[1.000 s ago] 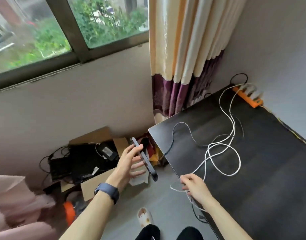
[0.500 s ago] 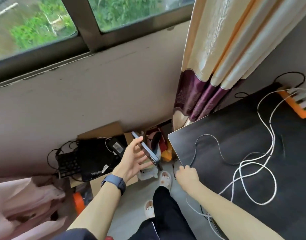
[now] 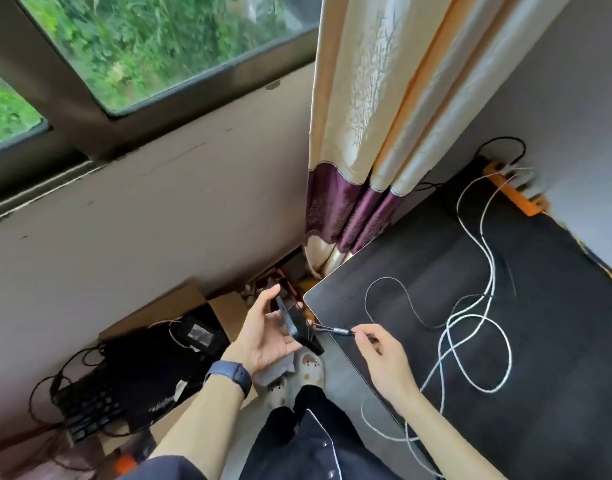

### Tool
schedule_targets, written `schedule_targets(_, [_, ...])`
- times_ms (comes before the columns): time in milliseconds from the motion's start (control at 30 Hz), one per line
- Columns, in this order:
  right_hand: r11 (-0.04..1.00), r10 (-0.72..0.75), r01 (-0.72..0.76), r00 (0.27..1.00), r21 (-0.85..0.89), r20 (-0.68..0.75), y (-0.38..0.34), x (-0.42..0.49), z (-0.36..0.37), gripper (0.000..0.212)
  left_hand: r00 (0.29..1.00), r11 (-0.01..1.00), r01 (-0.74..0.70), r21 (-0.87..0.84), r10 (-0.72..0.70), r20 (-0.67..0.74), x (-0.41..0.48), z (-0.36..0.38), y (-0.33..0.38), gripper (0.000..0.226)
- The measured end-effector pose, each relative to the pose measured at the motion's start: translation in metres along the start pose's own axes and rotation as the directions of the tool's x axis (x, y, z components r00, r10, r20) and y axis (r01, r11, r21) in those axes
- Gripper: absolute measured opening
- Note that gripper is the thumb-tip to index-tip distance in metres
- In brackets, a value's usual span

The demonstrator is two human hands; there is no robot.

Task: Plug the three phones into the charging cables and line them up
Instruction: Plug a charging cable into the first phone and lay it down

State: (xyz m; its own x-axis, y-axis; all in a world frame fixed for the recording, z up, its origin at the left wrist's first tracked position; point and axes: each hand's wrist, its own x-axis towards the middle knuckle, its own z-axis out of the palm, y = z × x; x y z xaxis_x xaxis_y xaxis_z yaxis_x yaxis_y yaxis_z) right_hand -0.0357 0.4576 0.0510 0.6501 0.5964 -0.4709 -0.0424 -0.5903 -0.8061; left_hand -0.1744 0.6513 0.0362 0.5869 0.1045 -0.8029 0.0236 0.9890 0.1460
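My left hand holds a dark phone edge-on, just off the near left corner of the black table. My right hand pinches the metal plug of a charging cable, its tip touching the phone's lower end. White cables lie looped over the table and run to an orange power strip at the far edge by the wall. One white cable hangs over the table's near edge. Only this one phone is in view.
A cream and purple curtain hangs at the table's far left corner. On the floor at left sit cardboard boxes with black electronics and tangled wires. My slippered feet stand beside the table edge.
My right hand lifted from the table's corner, now pinching a cable plug and bringing it to the phone's end. My left hand lowered the phone towards the plug. The camera view shifted left.
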Motion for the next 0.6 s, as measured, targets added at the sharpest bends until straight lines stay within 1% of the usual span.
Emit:
schedule_targets(100, [0.996, 0.023, -0.015, 0.997, 0.091, -0.079, -0.001, -0.015, -0.007, 0.019, 0.997, 0.996, 0.043, 0.074, -0.049, 0.068, 0.008, 0.025, 0.007, 0.062])
schedule_targets(167, [0.991, 0.032, -0.011, 0.987, 0.133, -0.156, -0.003, -0.022, -0.012, 0.019, 0.998, 0.986, 0.043, 0.16, -0.052, 0.048, 0.01, 0.037, 0.01, 0.057])
schedule_targets(233, [0.972, 0.091, -0.036, 0.968, 0.231, -0.234, -0.006, -0.026, -0.019, 0.019, 0.999, 0.969, 0.034, 0.243, -0.039, 0.016, 0.008, 0.051, 0.013, 0.055])
schedule_targets(267, [0.958, 0.119, -0.044, 0.96, 0.282, -0.254, -0.007, -0.028, -0.021, 0.019, 1.0, 0.966, 0.02, 0.256, -0.025, 0.015, 0.008, 0.057, 0.013, 0.054])
schedule_targets(400, [0.925, 0.176, -0.067, 0.948, 0.373, -0.266, -0.002, -0.04, -0.022, 0.019, 1.0, 0.981, -0.016, 0.193, 0.015, 0.009, 0.01, 0.064, 0.004, 0.041])
schedule_targets(433, [0.917, 0.189, -0.066, 0.941, 0.394, -0.282, 0.001, -0.042, -0.021, 0.019, 1.0, 0.984, -0.005, 0.179, 0.002, 0.02, 0.012, 0.063, 0.002, 0.043])
schedule_targets(533, [0.883, 0.237, -0.071, 0.92, 0.463, -0.311, 0.005, -0.048, -0.026, 0.019, 0.993, 0.989, 0.029, 0.144, -0.045, 0.107, 0.017, 0.063, -0.004, 0.059])
schedule_targets(600, [0.871, 0.255, -0.083, 0.919, 0.485, -0.3, 0.01, -0.053, -0.03, 0.021, 0.987, 0.989, 0.049, 0.139, -0.069, 0.148, 0.019, 0.065, -0.009, 0.061])
